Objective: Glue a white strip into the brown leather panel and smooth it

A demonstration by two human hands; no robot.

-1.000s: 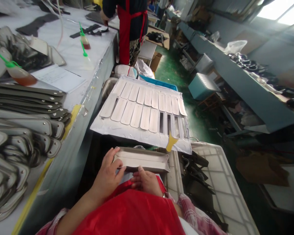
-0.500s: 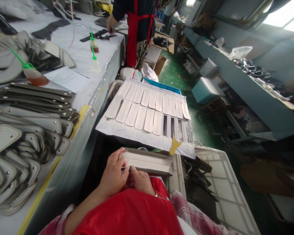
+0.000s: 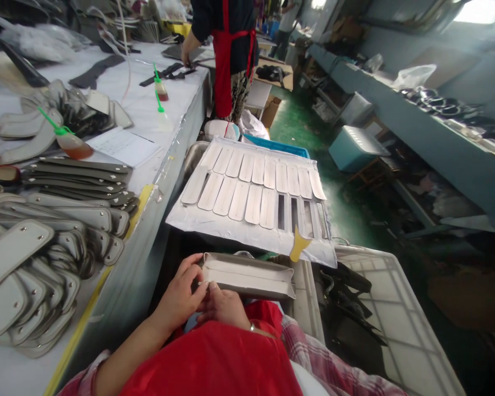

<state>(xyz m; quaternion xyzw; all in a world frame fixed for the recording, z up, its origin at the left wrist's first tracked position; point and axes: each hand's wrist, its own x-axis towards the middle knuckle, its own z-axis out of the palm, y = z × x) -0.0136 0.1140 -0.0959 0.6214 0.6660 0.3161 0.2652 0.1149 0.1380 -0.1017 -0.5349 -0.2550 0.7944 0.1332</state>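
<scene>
Paper (image 3: 121,145) bears illegible writing; left hand (image 3: 179,293) holds a grey case (image 3: 247,276)

The person wears a bright red apron (image 3: 214,360) at six o'clock, its cloth smooth and slightly shiny, rounded over the front, with soft creases. A loose red fold (image 3: 268,314) bunches at the apron's one o'clock edge. The shirt is plaid, in pink, deeper red and white. Its left sleeve (image 3: 79,380), between seven and eight o'clock, ends in a paler edge, leaving the forearm bare; the right sleeve (image 3: 325,352), at five o'clock, shows the crossing bands more clearly. A small silvery wristband (image 3: 252,326) circles the right wrist.
</scene>
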